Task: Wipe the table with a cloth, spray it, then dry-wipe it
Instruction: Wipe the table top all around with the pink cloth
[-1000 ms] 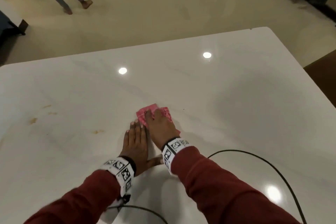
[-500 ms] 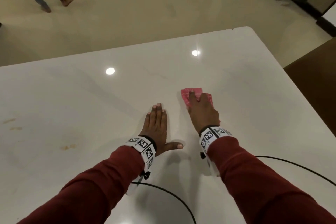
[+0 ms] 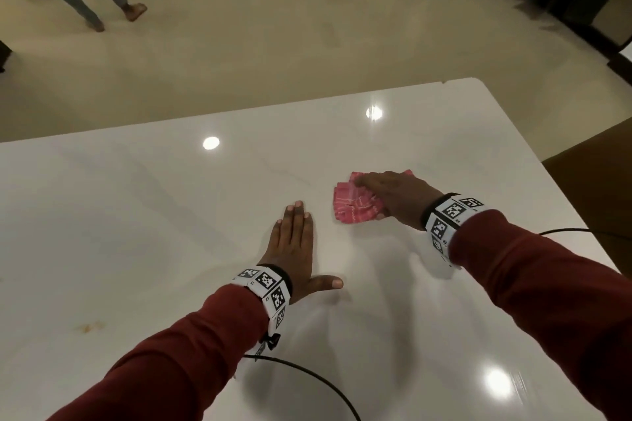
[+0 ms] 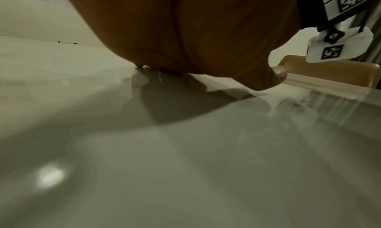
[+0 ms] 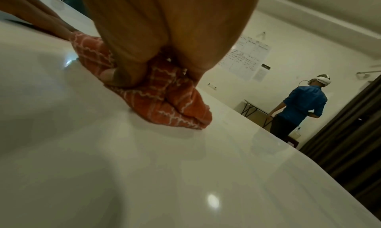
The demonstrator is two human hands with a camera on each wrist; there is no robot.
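Note:
A pink patterned cloth lies folded on the glossy white table, right of centre. My right hand lies flat over its right part and presses it down, fingers pointing left, thumb on the near edge. The right wrist view shows the cloth bunched under the right hand. My left hand rests flat on the bare tabletop a little left of the cloth, fingers together, thumb spread out, holding nothing. From the left wrist, the left hand sits palm-down on the surface.
Brownish stains mark the table at the near left. Black cables trail from both wrists across the near edge. A brown chair stands off the right edge. People stand on the floor beyond, one in a blue shirt.
My right hand has slid the cloth to the right, away from the left hand, and has turned so its fingers point left. The left hand stays flat on the table.

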